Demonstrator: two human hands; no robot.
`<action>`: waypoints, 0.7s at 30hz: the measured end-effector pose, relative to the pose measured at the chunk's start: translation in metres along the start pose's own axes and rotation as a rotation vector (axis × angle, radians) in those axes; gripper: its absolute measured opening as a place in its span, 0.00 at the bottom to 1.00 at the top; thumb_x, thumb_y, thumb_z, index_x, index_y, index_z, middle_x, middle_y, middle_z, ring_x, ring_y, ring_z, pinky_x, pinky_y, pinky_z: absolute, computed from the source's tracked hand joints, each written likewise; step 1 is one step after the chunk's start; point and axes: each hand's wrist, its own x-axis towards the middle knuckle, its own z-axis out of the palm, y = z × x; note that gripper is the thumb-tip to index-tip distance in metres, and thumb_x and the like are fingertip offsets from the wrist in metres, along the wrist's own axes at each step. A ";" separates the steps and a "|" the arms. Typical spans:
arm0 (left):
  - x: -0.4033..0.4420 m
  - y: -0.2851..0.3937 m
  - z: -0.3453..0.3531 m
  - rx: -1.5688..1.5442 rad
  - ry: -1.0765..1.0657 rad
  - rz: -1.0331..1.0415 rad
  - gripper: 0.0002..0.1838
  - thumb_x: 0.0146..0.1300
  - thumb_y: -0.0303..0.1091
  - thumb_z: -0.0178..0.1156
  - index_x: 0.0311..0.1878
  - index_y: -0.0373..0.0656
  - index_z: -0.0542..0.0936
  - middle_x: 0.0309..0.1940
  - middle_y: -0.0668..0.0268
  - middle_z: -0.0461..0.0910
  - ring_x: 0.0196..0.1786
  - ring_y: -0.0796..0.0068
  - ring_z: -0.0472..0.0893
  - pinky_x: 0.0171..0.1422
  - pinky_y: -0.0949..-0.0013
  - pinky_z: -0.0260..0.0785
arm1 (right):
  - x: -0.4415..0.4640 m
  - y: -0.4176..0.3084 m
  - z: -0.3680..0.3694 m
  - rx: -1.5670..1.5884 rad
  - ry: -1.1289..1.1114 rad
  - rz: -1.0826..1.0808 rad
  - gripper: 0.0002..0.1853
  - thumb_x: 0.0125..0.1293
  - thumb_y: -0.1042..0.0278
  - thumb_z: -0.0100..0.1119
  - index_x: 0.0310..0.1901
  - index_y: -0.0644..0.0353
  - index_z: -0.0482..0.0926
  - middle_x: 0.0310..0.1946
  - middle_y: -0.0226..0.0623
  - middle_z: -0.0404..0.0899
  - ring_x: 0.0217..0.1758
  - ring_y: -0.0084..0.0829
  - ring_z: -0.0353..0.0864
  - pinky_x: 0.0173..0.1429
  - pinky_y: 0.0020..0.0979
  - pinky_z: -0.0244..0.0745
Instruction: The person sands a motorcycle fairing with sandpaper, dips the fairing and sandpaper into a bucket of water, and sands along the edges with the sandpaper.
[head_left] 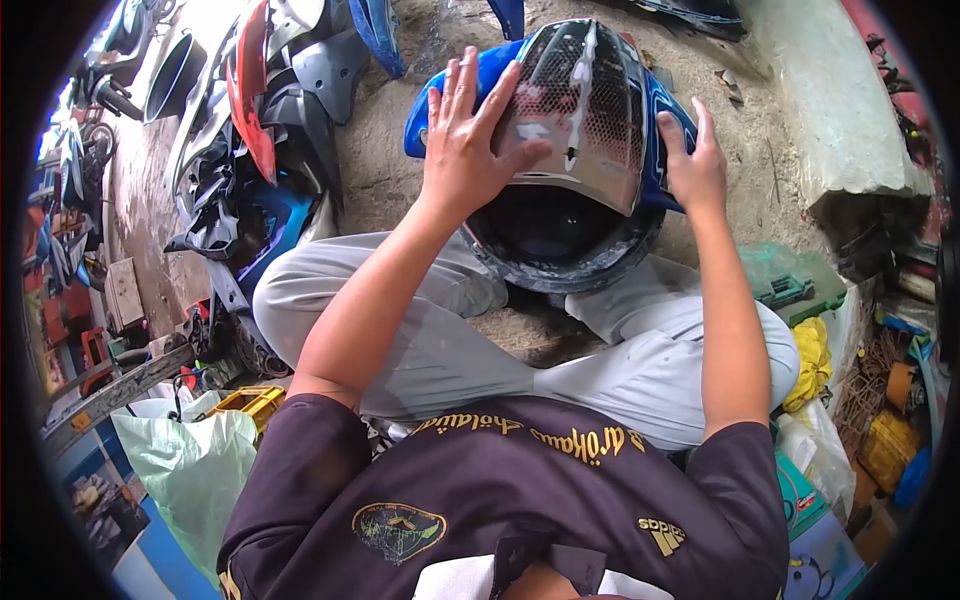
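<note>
Obs. 1: from my end of the link, the helmet-like shell [620, 120] sits between 2 bare hands, beyond the crossed legs in grey trousers [450, 355]. Its dark opening [540, 225] faces near, toward the body; its patterned top points up and far.

Obs. 2: I read the long axis off the pale stripe [585, 75]. It runs near to far, its far end leaning slightly right.

Obs. 3: the left grip [462, 165] lies on the shell's left side, fingers spread and pointing far, thumb reaching right over the patterned top. From it, the bulk of the shell lies to the right. The right grip [698, 175] is at the opposite flank, thumb and fingers apart, beside the blue right side piece [655, 175]; from there the shell lies left. Neither pinches anything that I can see.

Obs. 4: the 2 grips flank the axis, the left nearer the stripe, the right farther out. I judge this a bracing hold across the width. Left palm contact looks firm; right palm contact I cannot tell.

Obs. 5: concrete floor [385, 175] shows around it. Whether the near rim [560, 278] touches the trousers, I cannot tell.
</note>
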 end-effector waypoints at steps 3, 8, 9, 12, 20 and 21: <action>0.003 -0.002 -0.001 0.088 -0.068 0.073 0.60 0.54 0.73 0.78 0.89 0.62 0.67 0.90 0.41 0.53 0.91 0.27 0.51 0.88 0.19 0.42 | 0.006 0.001 -0.006 0.047 -0.078 0.077 0.52 0.70 0.16 0.62 0.74 0.61 0.77 0.66 0.60 0.86 0.72 0.58 0.84 0.75 0.49 0.77; 0.001 0.003 -0.014 0.024 -0.175 0.080 0.71 0.42 0.76 0.82 0.91 0.64 0.63 0.92 0.43 0.50 0.92 0.26 0.44 0.88 0.18 0.35 | 0.006 -0.003 -0.012 0.016 -0.150 0.124 0.49 0.69 0.15 0.61 0.66 0.60 0.82 0.57 0.58 0.90 0.64 0.57 0.89 0.68 0.50 0.81; 0.000 0.002 -0.014 0.029 -0.189 0.083 0.73 0.40 0.77 0.82 0.91 0.65 0.62 0.92 0.44 0.49 0.92 0.26 0.43 0.88 0.17 0.34 | 0.006 -0.003 -0.013 0.017 -0.162 0.127 0.48 0.69 0.15 0.60 0.65 0.60 0.82 0.55 0.57 0.91 0.63 0.57 0.90 0.67 0.50 0.81; 0.001 0.000 -0.012 0.023 -0.175 0.092 0.73 0.41 0.76 0.83 0.91 0.65 0.62 0.92 0.43 0.49 0.92 0.27 0.44 0.87 0.17 0.35 | 0.008 -0.001 -0.014 0.057 -0.159 0.108 0.48 0.69 0.15 0.61 0.65 0.59 0.82 0.53 0.56 0.91 0.60 0.56 0.91 0.66 0.50 0.82; 0.000 0.000 -0.009 0.022 -0.156 0.161 0.58 0.49 0.71 0.82 0.85 0.72 0.72 0.91 0.48 0.55 0.90 0.25 0.52 0.82 0.09 0.41 | 0.004 0.011 -0.003 0.019 0.129 -0.164 0.32 0.77 0.40 0.69 0.70 0.58 0.81 0.67 0.57 0.84 0.73 0.57 0.81 0.74 0.50 0.76; -0.001 0.004 -0.009 0.043 -0.152 0.166 0.56 0.49 0.70 0.82 0.84 0.73 0.74 0.91 0.47 0.55 0.91 0.27 0.51 0.83 0.09 0.41 | 0.003 0.011 -0.002 0.000 0.171 -0.243 0.30 0.79 0.45 0.69 0.71 0.58 0.81 0.69 0.57 0.82 0.75 0.57 0.79 0.76 0.51 0.75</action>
